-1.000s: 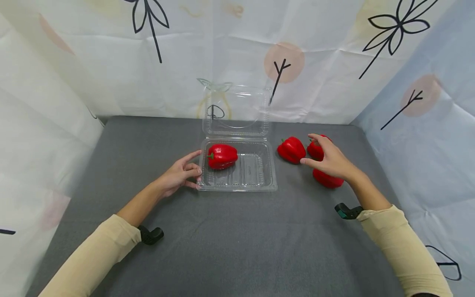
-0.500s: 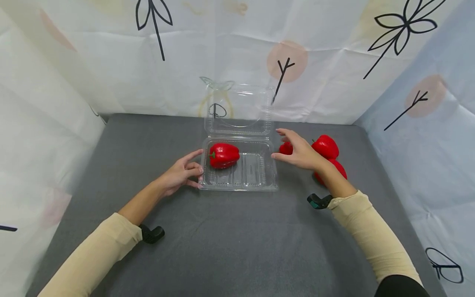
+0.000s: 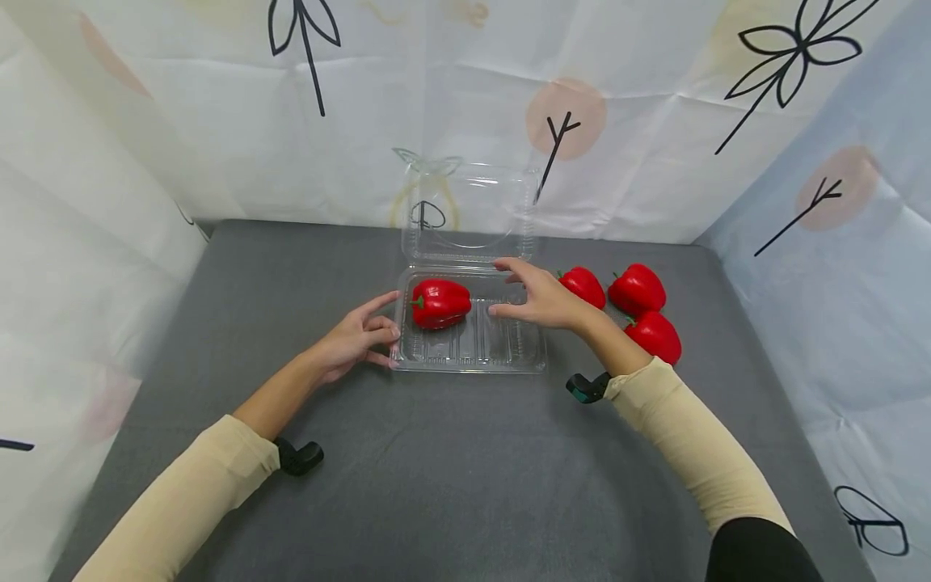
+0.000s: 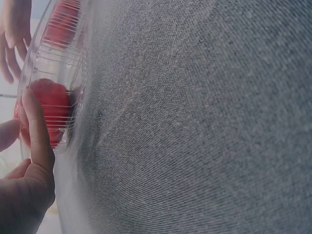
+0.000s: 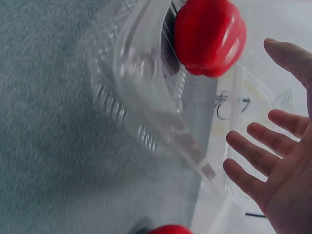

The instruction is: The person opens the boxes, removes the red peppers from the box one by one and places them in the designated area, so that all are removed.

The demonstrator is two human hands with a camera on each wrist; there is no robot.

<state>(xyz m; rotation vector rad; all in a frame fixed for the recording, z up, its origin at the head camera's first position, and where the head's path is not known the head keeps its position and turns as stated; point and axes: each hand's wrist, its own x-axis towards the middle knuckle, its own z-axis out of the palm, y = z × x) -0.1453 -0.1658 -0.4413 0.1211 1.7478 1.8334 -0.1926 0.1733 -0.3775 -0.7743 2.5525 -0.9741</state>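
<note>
My left hand [image 3: 349,343] touches the left edge of a clear plastic clamshell container [image 3: 494,371] with spread fingers. In the left wrist view, fingers [image 4: 36,124] lie against the container's rim and wall. One red bell pepper [image 3: 440,304] lies on its side in the left part of the base, its green stem facing left. My right hand [image 3: 541,299] hovers over the right part of the base, fingers spread and nothing held. In the right wrist view its fingers [image 5: 253,153] are apart from the pepper [image 5: 209,36].
Three more red bell peppers lie to the right of the container: a near one [image 3: 583,286], a far one [image 3: 637,289] and a front one [image 3: 655,336]. The container's lid [image 3: 473,214] stands raised against the patterned cloth backdrop [image 3: 640,162]. Grey cloth [image 3: 436,477] covers the table.
My right hand has moved left from above the loose peppers to over the container, uncovering those peppers. The left hand stays at the container's edge. The pepper inside stays in place.
</note>
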